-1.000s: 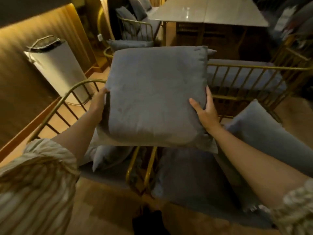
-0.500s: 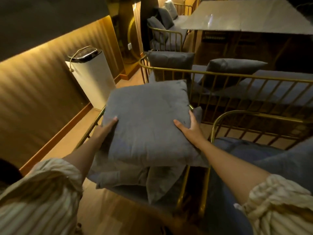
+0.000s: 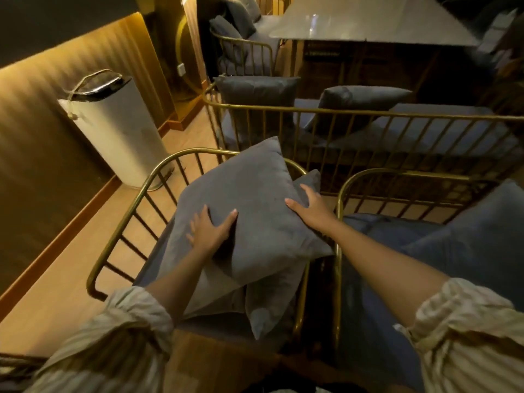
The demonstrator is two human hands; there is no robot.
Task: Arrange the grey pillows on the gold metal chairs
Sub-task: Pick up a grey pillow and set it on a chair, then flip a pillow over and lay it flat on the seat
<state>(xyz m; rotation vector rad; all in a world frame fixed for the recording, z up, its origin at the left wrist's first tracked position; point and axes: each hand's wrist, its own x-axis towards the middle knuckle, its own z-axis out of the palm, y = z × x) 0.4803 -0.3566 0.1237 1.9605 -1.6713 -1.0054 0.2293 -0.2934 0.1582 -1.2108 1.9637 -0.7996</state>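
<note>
A square grey pillow (image 3: 252, 205) leans tilted in the left gold metal chair (image 3: 136, 202), its top corner against the chair's curved back. My left hand (image 3: 209, 231) presses on its lower left part, thumb spread over the fabric. My right hand (image 3: 309, 208) grips its right edge. Under it lie other grey pillows (image 3: 269, 304) on the seat, and one more corner (image 3: 309, 180) shows behind my right hand. The right gold chair (image 3: 402, 180) holds a large grey pillow (image 3: 482, 231).
A white cylindrical bin (image 3: 116, 134) stands by the wall at the left. Beyond the chairs a gold-railed bench (image 3: 368, 114) carries two grey pillows (image 3: 360, 100). A table (image 3: 368, 21) stands further back. Wooden floor (image 3: 71, 265) lies to the left.
The pillow has gone down from chest height into the left chair and tilted against its back. My left hand has shifted from the pillow's side onto its face.
</note>
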